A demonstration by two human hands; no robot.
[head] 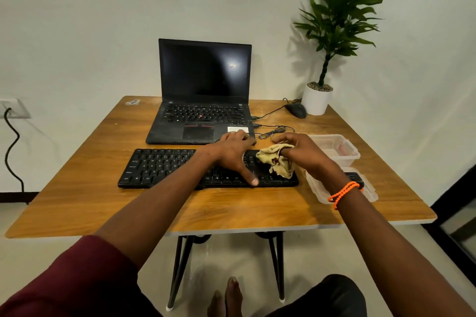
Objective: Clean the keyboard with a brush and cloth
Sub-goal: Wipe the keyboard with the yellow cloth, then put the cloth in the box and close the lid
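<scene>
The black keyboard lies flat on the wooden bench, and both hands are over its right half. The left hand is spread, fingers straight, its palm pressing down on the keys and its thumb reaching to the front edge of the keyboard; it grips nothing. Just beside it, the right hand has its fingers curled round a crumpled yellowish cloth, which touches the keys at the right end of the keyboard. An orange beaded band circles the right wrist.

Under and beyond the right hand sit two clear plastic containers: one farther off, and a shallow one beneath the wrist with a small black object in it, too hidden to identify. Beyond the left hand stands an open laptop with a dark screen, its front edge close to the fingertips. Thin cables run from the side of the laptop, past the right hand, to a black mouse, which lies beside a white pot holding a green plant.
</scene>
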